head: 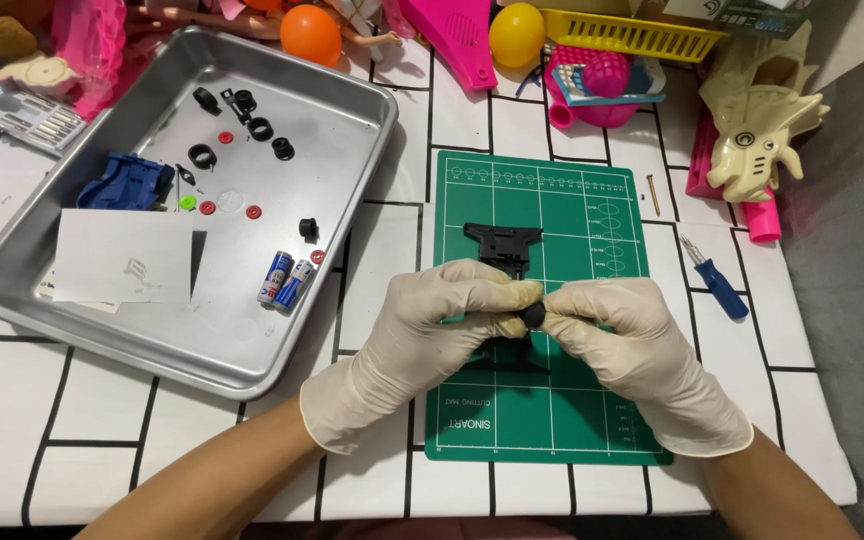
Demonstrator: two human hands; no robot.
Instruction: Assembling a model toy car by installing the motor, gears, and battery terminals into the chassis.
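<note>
Both gloved hands, the left hand (432,325) and the right hand (627,340), pinch together a small black wheel (533,317) above the green cutting mat (552,420), just in front of a black plastic chassis part (502,245), with the metal tray (362,100) to the left.

A white cloth (102,440) with a black brick-like line pattern covers the worktop from the near edge to the far side. At the right, grey floor (857,260) shows beyond the cloth's edge. The light is even and bright, with soft shadows and a dull glare on metal.
</note>
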